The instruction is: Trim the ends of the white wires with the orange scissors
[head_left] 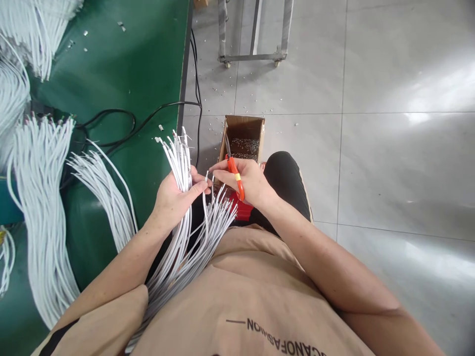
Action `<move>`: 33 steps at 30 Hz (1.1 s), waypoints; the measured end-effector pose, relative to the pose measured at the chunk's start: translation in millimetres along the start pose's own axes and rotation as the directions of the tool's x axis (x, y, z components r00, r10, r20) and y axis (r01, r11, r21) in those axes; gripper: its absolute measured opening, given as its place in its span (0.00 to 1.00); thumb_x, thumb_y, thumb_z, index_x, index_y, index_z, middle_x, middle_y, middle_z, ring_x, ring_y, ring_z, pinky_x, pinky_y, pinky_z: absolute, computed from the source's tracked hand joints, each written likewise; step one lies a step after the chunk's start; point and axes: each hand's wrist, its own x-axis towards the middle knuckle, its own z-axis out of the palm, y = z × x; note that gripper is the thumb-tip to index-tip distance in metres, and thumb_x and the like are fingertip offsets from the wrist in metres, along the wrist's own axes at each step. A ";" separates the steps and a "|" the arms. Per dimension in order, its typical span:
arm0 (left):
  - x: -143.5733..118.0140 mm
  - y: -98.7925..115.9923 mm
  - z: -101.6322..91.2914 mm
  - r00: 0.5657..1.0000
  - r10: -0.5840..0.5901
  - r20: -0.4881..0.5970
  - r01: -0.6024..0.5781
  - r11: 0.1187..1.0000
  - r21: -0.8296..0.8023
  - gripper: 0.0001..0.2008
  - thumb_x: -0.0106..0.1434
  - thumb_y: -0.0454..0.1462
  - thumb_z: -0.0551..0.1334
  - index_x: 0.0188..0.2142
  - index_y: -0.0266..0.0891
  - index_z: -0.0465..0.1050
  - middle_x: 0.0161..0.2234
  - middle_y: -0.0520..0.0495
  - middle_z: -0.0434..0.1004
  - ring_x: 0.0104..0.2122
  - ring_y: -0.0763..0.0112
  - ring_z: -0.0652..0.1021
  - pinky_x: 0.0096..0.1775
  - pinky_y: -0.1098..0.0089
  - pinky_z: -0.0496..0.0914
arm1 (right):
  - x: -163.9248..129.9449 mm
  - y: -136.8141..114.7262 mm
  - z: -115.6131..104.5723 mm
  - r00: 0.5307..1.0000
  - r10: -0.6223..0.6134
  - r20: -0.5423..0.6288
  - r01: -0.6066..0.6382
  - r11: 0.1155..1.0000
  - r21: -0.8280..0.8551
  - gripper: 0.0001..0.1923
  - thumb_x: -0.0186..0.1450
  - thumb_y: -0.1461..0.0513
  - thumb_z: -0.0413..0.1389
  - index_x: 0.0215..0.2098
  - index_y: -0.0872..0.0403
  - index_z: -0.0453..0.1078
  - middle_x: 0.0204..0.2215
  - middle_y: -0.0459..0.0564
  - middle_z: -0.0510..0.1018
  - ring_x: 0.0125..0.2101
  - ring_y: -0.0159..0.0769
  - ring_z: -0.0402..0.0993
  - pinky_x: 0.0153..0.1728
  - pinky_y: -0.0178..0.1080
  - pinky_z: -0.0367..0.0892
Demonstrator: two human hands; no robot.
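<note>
There are 2 hands (171,199) (254,182), 1 orange-handled tool (233,167), 1 open box (245,125).

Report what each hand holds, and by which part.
Left hand: a white cable bundle, near its upper ends. Right hand: an orange-handled tool, by its handle.

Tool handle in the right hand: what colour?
The tool handle is orange with a yellow band; best view: head.

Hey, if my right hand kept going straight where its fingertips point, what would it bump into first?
Probably the white wire tips right by your right hand, with your left hand beyond. Depth is unclear, so they may already be touching.
</note>
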 end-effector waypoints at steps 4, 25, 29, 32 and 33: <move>0.4 1.2 -1.0 1.000 -0.003 -0.006 0.003 0.997 0.077 0.13 0.50 0.38 0.68 0.33 0.41 0.67 0.27 0.53 0.77 0.29 0.66 0.78 0.42 0.63 0.69 | 4.0 -1.7 7.0 0.998 0.026 0.052 -0.036 0.976 0.215 0.11 0.56 0.57 0.58 0.32 0.57 0.74 0.25 0.46 0.76 0.28 0.30 0.70 0.32 0.34 0.65; 2.0 7.0 -2.3 0.996 -0.042 0.073 0.035 0.995 0.089 0.14 0.51 0.38 0.68 0.34 0.40 0.65 0.26 0.54 0.75 0.27 0.69 0.78 0.36 0.68 0.70 | -3.8 -4.9 13.9 0.993 0.109 0.052 -0.121 0.892 0.435 0.07 0.53 0.61 0.61 0.29 0.57 0.74 0.22 0.43 0.73 0.24 0.26 0.65 0.30 0.33 0.62; 1.1 7.0 -2.2 0.997 -0.039 0.071 0.036 0.998 0.053 0.15 0.50 0.38 0.68 0.33 0.40 0.65 0.26 0.55 0.74 0.26 0.69 0.78 0.35 0.69 0.71 | -2.9 -2.8 14.3 0.995 0.096 0.039 -0.103 0.897 0.430 0.07 0.53 0.61 0.61 0.28 0.57 0.74 0.19 0.41 0.72 0.22 0.25 0.65 0.31 0.33 0.63; 1.4 2.8 -2.9 0.998 -0.018 0.059 0.015 0.999 0.047 0.14 0.50 0.39 0.69 0.33 0.39 0.66 0.29 0.53 0.74 0.29 0.69 0.78 0.38 0.67 0.71 | -2.7 -1.9 15.5 0.994 0.105 0.001 -0.097 0.919 0.381 0.07 0.53 0.61 0.60 0.27 0.57 0.73 0.20 0.42 0.72 0.23 0.26 0.65 0.29 0.33 0.62; 1.8 0.9 -3.0 0.999 -0.005 0.052 0.003 0.999 0.039 0.15 0.49 0.39 0.69 0.33 0.39 0.67 0.30 0.53 0.75 0.30 0.69 0.78 0.39 0.67 0.71 | -3.5 -1.6 16.5 0.994 0.111 -0.023 -0.095 0.928 0.361 0.07 0.53 0.60 0.60 0.27 0.57 0.73 0.20 0.42 0.71 0.22 0.25 0.64 0.28 0.33 0.61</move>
